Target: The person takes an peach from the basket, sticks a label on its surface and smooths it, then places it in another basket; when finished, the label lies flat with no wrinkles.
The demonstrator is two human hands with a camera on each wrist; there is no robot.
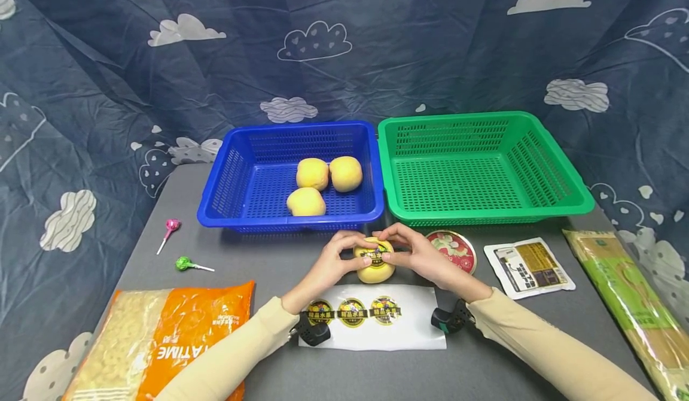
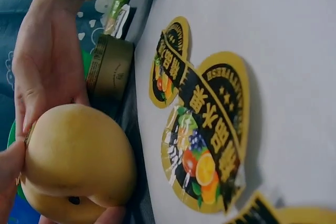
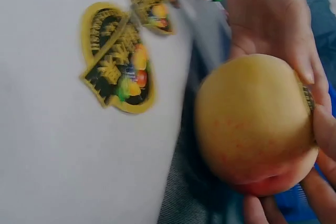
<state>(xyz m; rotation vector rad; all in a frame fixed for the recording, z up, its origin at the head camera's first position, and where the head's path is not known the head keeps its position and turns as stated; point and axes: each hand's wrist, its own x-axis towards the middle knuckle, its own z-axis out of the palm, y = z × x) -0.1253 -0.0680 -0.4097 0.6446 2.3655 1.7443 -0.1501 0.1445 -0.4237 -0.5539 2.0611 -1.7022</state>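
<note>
Both hands grip a yellow peach [image 1: 375,275] just behind a white sticker sheet [image 1: 414,332]. A round black-and-gold fruit sticker [image 1: 375,256] lies on the upper side of the peach. My left hand [image 1: 338,261] curls round its left side, thumb at the sticker's edge. From the right, my right hand [image 1: 422,258] holds the fruit with its thumb on the sticker. The right wrist view shows a red blush low on the peach [image 3: 252,124]. Three more stickers [image 1: 352,313] sit on the sheet, toward its left end.
Behind the hands stand a blue basket [image 1: 290,221] with three peaches [image 1: 312,174] and a green basket [image 1: 484,215]. To the right are a round red tin [image 1: 454,250], a white pouch [image 1: 530,267] and a long green packet [image 1: 630,293]. Two lollipops [image 1: 183,263] and a macaroni bag [image 1: 161,335] lie left.
</note>
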